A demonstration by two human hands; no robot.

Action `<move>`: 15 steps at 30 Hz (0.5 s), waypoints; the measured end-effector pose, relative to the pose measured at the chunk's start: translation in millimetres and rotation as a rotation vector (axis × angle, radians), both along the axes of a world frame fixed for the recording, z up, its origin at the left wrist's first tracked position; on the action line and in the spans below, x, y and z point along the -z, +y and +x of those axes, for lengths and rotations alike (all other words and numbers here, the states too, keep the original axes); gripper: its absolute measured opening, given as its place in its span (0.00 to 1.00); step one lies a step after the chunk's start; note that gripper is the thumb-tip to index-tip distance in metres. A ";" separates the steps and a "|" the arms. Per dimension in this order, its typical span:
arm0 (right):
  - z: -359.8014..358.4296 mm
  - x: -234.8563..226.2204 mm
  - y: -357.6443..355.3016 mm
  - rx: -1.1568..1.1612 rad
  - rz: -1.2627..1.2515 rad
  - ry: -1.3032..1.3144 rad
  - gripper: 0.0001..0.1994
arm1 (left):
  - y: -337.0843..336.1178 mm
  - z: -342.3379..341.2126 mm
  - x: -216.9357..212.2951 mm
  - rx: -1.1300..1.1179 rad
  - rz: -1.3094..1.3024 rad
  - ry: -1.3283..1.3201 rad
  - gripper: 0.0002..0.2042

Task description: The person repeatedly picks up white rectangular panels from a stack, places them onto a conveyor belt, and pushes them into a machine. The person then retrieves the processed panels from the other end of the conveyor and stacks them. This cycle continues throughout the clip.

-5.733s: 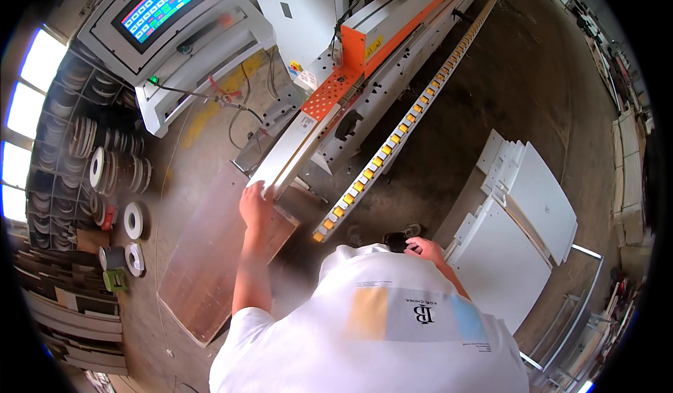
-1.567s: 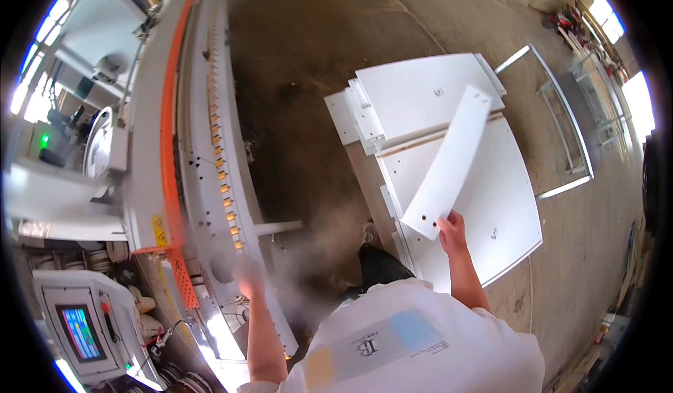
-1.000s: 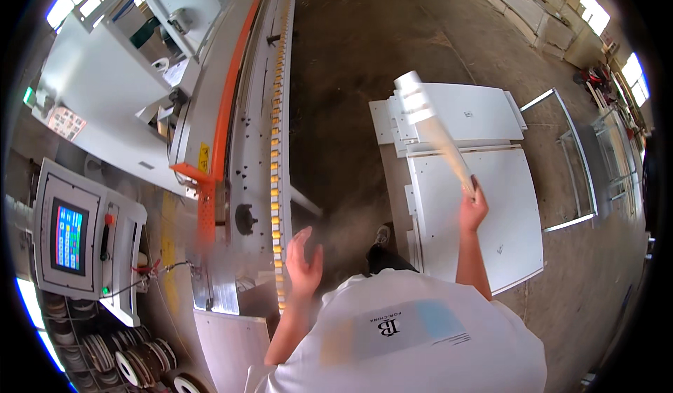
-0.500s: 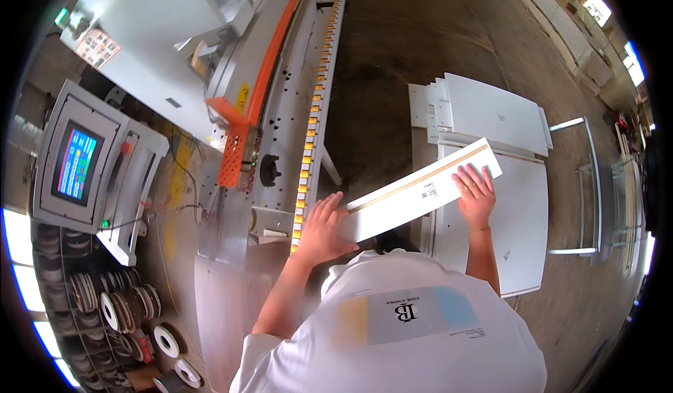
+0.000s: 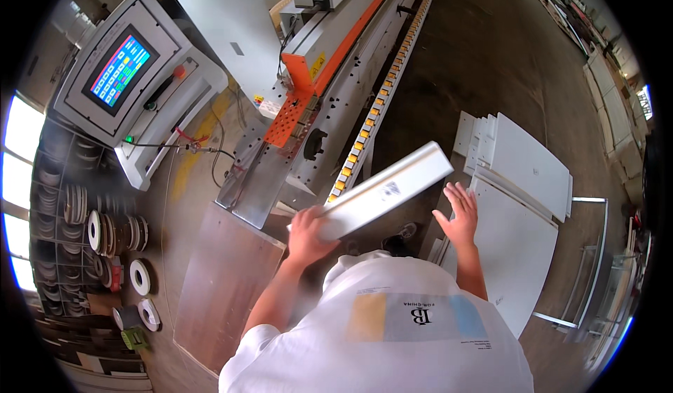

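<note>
carrying the white panel (image 5: 382, 191) clasped in our left hand (image 5: 308, 233), right hand (image 5: 459, 214) released at 3 o'clock; next, we judge, needs lining up with the machine infeed (image 5: 263, 183) at 10 o'clock.

White short-sleeved shirt with yellow and blue patches, bare forearms

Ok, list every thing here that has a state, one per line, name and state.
white panel: lifted, tilted, far end higher.
left hand: gripping the panel's near end.
right hand: open, fingers spread, off the panel.
touch screen: lit.
stack of white boards: lying flat.
edge-band rolls: on the shelf rack.
</note>
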State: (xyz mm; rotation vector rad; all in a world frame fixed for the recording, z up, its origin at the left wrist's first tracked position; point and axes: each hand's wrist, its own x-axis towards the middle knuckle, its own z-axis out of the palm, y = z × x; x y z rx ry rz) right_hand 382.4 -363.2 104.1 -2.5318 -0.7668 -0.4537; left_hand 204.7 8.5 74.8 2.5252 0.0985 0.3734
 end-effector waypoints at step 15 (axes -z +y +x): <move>-48.5 73.6 -14.2 0.060 0.040 0.426 0.25 | 156.4 -48.6 85.9 -0.544 0.289 -0.041 0.21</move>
